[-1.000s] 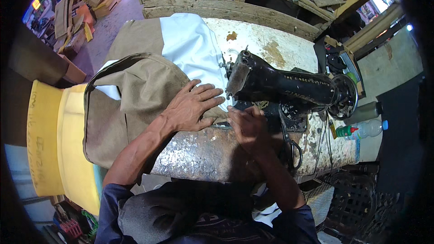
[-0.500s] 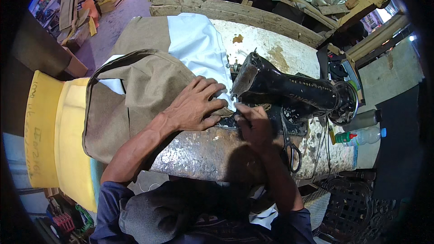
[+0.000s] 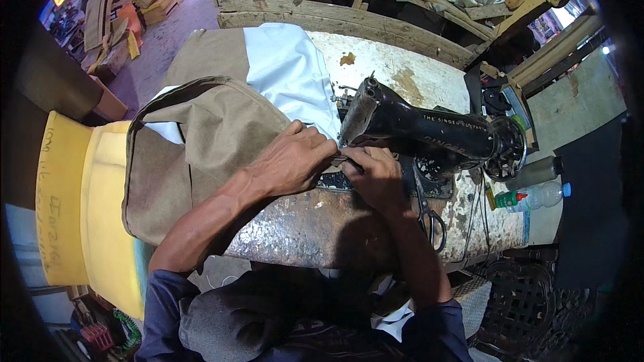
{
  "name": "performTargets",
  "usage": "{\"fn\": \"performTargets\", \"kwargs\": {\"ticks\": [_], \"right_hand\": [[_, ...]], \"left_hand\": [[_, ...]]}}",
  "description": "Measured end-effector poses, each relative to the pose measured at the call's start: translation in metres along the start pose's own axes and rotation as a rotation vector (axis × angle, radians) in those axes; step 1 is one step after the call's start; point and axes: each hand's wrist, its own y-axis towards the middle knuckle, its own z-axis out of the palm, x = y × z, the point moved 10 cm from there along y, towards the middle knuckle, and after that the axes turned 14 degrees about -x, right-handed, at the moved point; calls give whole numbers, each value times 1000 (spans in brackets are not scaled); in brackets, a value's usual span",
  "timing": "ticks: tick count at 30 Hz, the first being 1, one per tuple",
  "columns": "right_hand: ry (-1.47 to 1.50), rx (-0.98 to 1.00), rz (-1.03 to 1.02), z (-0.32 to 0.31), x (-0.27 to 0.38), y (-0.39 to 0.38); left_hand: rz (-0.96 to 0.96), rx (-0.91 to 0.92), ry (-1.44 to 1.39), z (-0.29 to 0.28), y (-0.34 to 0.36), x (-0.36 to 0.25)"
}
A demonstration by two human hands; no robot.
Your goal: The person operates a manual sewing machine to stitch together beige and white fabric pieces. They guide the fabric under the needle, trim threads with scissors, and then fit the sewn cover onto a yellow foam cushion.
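A brown cloth with a white cloth panel lies to the left of a black sewing machine, its corner under the machine's head. My left hand has its fingers curled over the cloth's near corner, gripping the edge. Close beside it, just in front of the needle area, my right hand pinches the same cloth edge between thumb and fingers. The fingertips of both hands almost meet there. The needle and the stitched spot are hidden by the machine head and my fingers.
Black-handled scissors lie right of my right hand. Further right are a clear plastic bottle, a small green-and-red bottle and a dark cylinder. Yellow foam stands at the left; a wooden rack is behind the table.
My left hand, spread flat on the cloth before, has curled its fingers at the corner. My right hand has moved slightly left, its fingers now closed on the cloth edge.
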Motion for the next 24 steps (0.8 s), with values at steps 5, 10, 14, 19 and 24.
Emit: {"fn": "performTargets", "kwargs": {"ticks": [5, 10, 14, 19, 24], "right_hand": [[-39, -135, -66, -3, 7, -2], [-48, -95, -104, -1, 6, -7], [-44, -66, -129, -2, 7, -10], [-82, 2, -172, 1, 8, -12], [-138, 74, -213, 3, 13, -21]], "left_hand": [[-142, 141, -1, 17, 0, 10], [183, -26, 252, 18, 0, -13], [254, -31, 205, 24, -12, -11], [230, 85, 249, 34, -19, 7], [366, 87, 368, 37, -25, 4]]}}
